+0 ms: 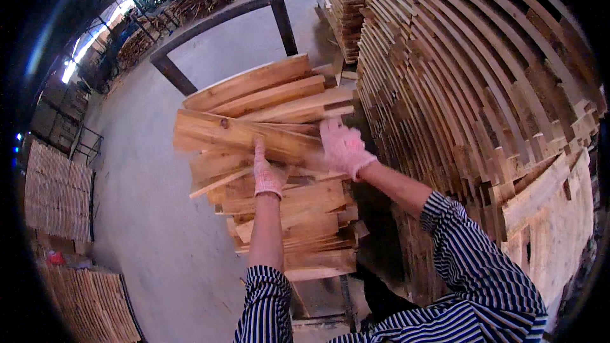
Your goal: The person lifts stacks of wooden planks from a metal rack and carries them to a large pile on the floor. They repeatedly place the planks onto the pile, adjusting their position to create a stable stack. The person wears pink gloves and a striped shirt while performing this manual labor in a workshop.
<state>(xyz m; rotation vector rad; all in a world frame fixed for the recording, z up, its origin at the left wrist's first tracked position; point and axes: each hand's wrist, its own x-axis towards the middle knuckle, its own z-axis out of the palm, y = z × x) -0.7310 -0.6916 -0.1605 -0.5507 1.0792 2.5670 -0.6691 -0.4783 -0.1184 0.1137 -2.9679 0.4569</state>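
Striped sleeves (267, 305) come up from the lower edge, nearest my view, both forearms bare past the cuffs. Far left, on the concrete floor (146, 216), I see slatted panels (57, 194) lying flat, more below them at the corner. Moving right: left hand (267, 174), pink knit glove, fingers pointing up and laid against the underside edge of a long pale board (241, 134); thumb side hidden, so I cannot tell if it truly grips or just presses. That board lies across the top front of a loose heap of boards (286, 216), tilted slightly down to the right. Right hand (343, 147), same glove, curls over the board's right end, closed on it. Behind the heap, a dark metal frame (222, 22). Right side: tall stack of planks (470, 89), layered, close beside the heap. Background piles blurred.
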